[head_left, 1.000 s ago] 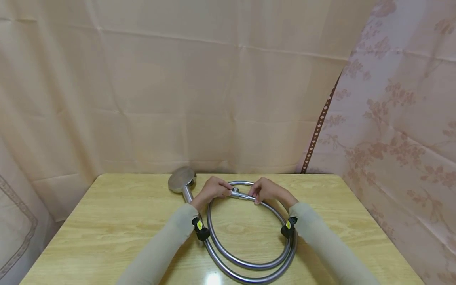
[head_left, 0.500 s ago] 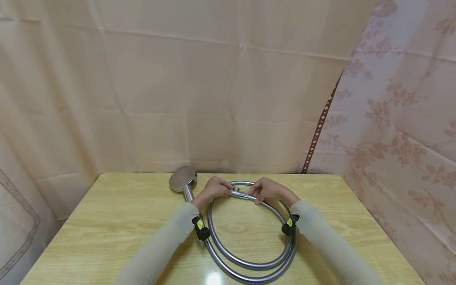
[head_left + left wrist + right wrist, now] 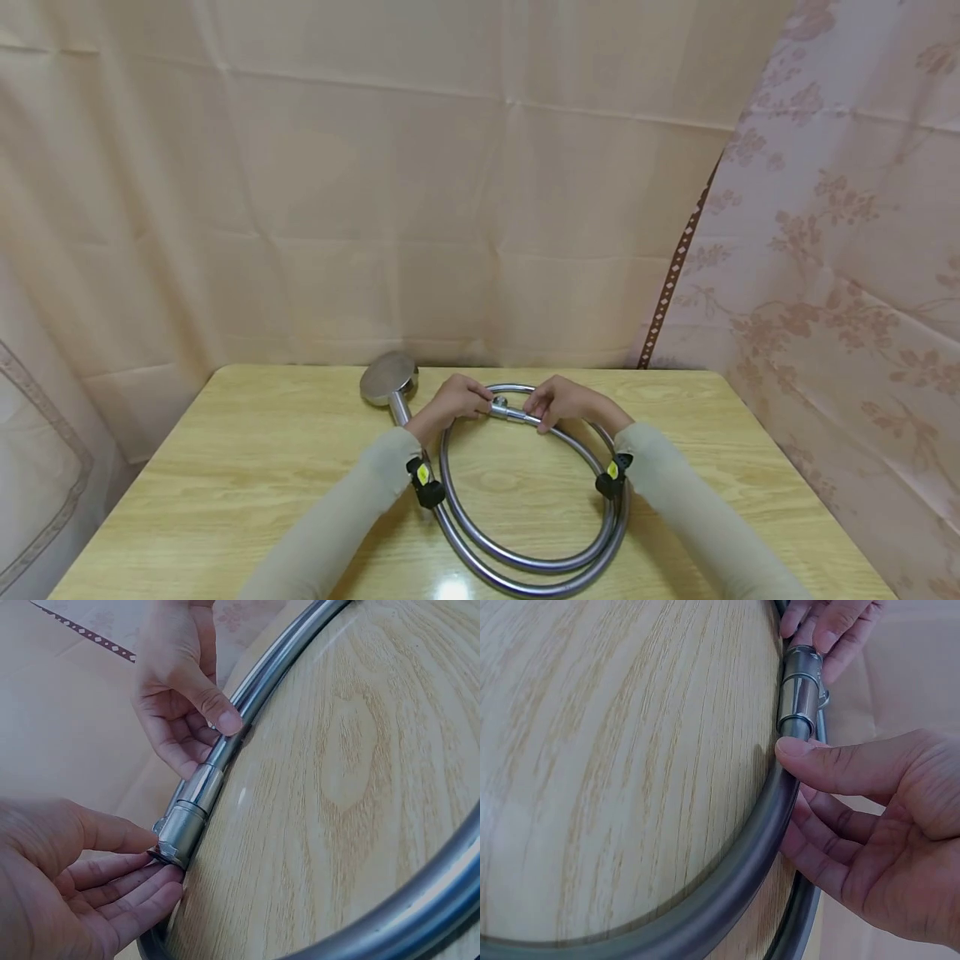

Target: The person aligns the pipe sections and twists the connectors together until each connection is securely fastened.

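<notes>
A metal shower hose lies coiled in loops on the wooden table. Its chrome end connector is between my two hands, at the far side of the coil. My left hand pinches the end of this connector with thumb and fingertips. Just behind the connector, my right hand grips the hose, thumb on top and fingers underneath in the right wrist view. A round silver shower head lies to the left, its handle running toward my left forearm, which hides the lower part.
Beige curtain cloth hangs right behind the table's far edge. Flowered cloth hangs on the right. Black camera mounts sit at both wrists, close over the coiled hose.
Both hands keep their holds on the hose and connector. The head view has shifted slightly, so everything on the table sits a little farther right and lower.
</notes>
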{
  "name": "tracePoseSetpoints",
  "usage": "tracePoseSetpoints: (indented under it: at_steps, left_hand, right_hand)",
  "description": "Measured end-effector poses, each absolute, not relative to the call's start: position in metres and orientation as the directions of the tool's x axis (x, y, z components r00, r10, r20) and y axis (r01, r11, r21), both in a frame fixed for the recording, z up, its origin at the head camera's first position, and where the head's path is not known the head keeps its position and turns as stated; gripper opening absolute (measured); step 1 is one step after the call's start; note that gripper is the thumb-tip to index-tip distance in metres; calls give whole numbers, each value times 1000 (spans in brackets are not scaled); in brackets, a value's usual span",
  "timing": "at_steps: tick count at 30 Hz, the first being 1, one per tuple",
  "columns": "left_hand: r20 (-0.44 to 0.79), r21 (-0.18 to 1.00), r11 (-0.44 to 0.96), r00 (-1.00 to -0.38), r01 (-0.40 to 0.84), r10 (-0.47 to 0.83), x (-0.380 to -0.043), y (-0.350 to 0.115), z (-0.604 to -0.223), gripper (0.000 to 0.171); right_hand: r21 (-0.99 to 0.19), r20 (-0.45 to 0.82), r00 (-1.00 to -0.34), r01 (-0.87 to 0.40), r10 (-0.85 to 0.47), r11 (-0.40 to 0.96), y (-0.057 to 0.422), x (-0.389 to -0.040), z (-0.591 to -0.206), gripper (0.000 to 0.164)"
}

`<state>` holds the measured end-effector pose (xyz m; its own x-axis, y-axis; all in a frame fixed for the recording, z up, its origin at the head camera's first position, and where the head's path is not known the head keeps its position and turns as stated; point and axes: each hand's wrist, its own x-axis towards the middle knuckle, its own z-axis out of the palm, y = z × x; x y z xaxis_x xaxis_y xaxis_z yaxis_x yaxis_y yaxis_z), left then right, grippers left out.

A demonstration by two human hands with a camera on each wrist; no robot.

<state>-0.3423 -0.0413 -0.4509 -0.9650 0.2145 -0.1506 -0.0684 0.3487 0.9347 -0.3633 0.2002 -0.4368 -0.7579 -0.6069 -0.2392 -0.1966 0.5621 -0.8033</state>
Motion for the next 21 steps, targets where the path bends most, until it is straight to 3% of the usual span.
tracePoseSetpoints:
  at_steps: [21]
  left_hand:
    - [-223, 946, 284, -949, -156, 222, -345, -45, -446, 24]
  right_hand:
    - [-761, -214, -788, -236, -577, 605, 194, -367, -433, 30]
